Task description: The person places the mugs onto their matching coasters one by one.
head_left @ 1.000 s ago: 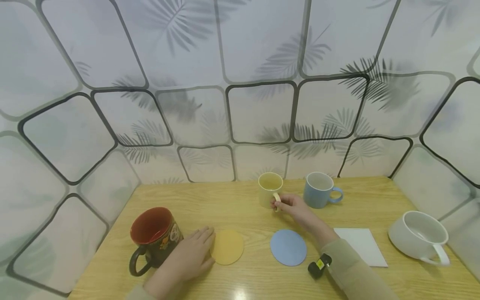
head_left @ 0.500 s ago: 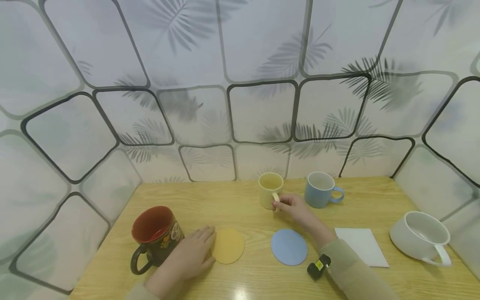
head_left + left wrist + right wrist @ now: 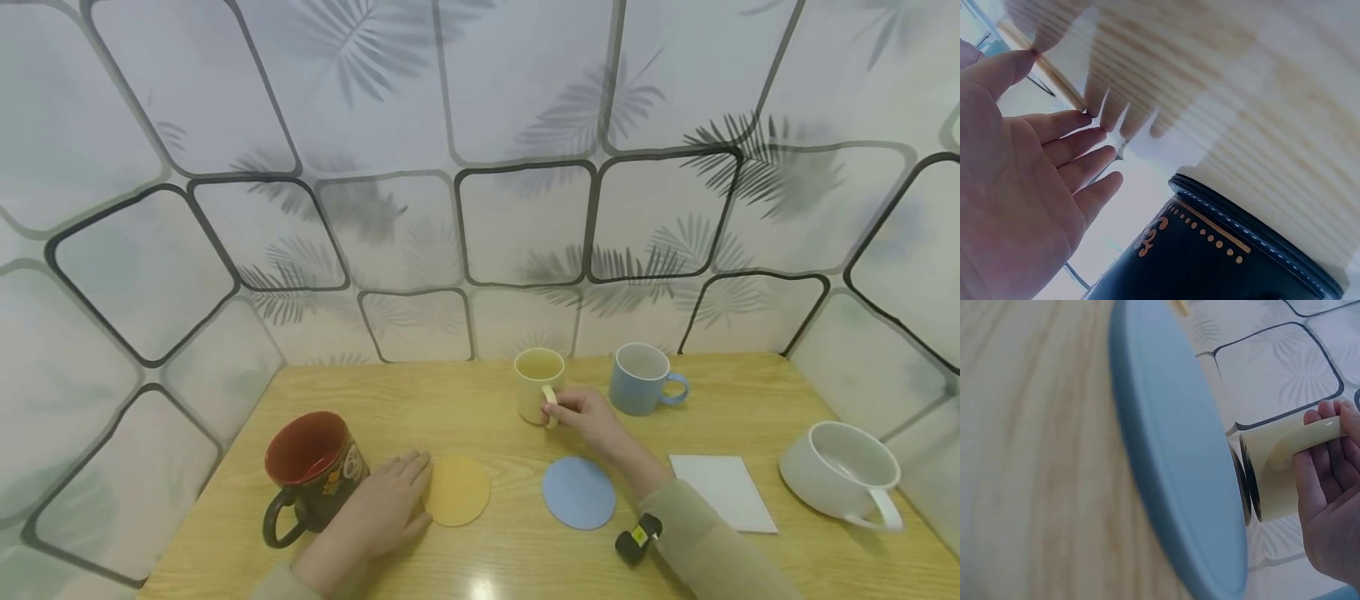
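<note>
My right hand (image 3: 588, 417) pinches the handle of a pale yellow mug (image 3: 530, 396) near the back of the table, thumb and fingers around it. In the right wrist view the mug (image 3: 1266, 440) shows beyond the blue coaster (image 3: 1179, 444), a thin dark gap under its base. My left hand (image 3: 382, 508) rests with extended fingers on the table, fingertips at the edge of a round yellow coaster (image 3: 459, 492). Left of that hand stands a large dark mug (image 3: 330, 496) with a red inside; its rim shows in the left wrist view.
A blue mug (image 3: 628, 392) stands right of the yellow one. Farther right are a square white coaster (image 3: 723, 493) and a wide white mug (image 3: 813, 475). A black device (image 3: 636, 542) sits at my right cuff. Patterned cloth walls (image 3: 525, 225) border the wooden table.
The yellow mug, gripped by my right hand throughout, has shifted slightly toward me during the last half second. My left hand stays in place on the table.
</note>
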Motion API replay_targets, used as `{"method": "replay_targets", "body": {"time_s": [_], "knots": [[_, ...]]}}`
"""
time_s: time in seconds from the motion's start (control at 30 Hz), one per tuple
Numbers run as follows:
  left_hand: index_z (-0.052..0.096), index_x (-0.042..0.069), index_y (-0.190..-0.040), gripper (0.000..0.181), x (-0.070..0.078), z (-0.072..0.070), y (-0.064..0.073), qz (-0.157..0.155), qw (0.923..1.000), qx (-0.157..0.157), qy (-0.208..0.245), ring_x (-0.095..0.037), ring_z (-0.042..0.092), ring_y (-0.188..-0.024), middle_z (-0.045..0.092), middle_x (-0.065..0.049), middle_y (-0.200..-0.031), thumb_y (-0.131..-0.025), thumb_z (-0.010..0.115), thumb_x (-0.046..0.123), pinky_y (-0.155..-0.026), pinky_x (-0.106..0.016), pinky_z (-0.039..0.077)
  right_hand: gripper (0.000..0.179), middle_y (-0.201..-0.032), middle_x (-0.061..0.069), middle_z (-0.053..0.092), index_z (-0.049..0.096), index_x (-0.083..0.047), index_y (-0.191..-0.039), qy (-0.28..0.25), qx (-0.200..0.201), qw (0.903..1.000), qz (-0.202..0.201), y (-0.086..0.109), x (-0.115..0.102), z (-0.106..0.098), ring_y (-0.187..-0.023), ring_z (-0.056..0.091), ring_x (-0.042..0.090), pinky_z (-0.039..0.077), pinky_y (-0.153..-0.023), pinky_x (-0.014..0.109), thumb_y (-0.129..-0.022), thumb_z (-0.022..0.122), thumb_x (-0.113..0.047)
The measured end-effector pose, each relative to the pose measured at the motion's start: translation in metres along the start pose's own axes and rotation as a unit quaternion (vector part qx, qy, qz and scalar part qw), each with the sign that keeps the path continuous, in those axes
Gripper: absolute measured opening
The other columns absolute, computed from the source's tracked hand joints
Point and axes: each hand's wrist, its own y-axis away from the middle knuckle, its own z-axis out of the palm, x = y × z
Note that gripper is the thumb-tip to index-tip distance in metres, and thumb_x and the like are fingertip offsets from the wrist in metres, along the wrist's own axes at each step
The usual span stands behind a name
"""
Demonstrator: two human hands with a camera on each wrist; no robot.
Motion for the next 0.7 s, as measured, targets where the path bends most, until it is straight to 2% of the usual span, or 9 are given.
{"method": "replay_targets", "body": {"time_s": [0.3,0.47,0.6,0.7], "knots": [[0.058,-0.004,-0.147,0.069,-0.001,0.0,-0.002,0.002,0.9999,-0.001,-0.017,-0.038,0.054,-0.147,0.055,-0.02,-0.158,-0.094,0.072,0.038,-0.123,-0.053,0.046,0.027,-0.093,-0.003,0.078,0.068,0.022,-0.109,-0.026,0.013,0.9996,0.0,0.005,-0.002,0.006,-0.09,0.069,0.0,0.059,-0.082,0.017,-0.104,0.065,-0.004],[0.056,-0.004,-0.148,0.071,-0.001,0.001,-0.002,0.004,0.9996,-0.001,-0.028,-0.037,0.054,-0.147,0.055,-0.02,-0.158,-0.095,0.073,0.04,-0.123,-0.053,0.045,0.025,-0.09,-0.008,0.077,0.071,0.02,-0.106,-0.023,0.016,0.9996,0.001,0.009,-0.005,0.009,-0.091,0.069,0.001,0.061,-0.084,0.018,-0.104,0.065,-0.004],[0.056,-0.003,-0.149,0.074,0.0,0.0,-0.002,0.012,0.999,0.007,-0.043,-0.036,0.054,-0.147,0.056,-0.02,-0.157,-0.094,0.075,0.042,-0.123,-0.052,0.046,0.023,-0.09,-0.007,0.076,0.073,0.017,-0.105,-0.019,0.021,0.9996,0.0,0.012,-0.007,0.011,-0.093,0.069,0.001,0.062,-0.085,0.019,-0.104,0.065,-0.005],[0.056,-0.002,-0.15,0.074,0.0,0.0,-0.002,0.02,0.9982,0.011,-0.056,-0.035,0.055,-0.147,0.056,-0.018,-0.157,-0.094,0.075,0.043,-0.123,-0.051,0.046,0.021,-0.093,0.001,0.078,0.074,0.014,-0.103,-0.021,0.021,0.9996,0.0,0.014,-0.009,0.011,-0.094,0.068,0.002,0.061,-0.085,0.019,-0.103,0.067,-0.006]]}}
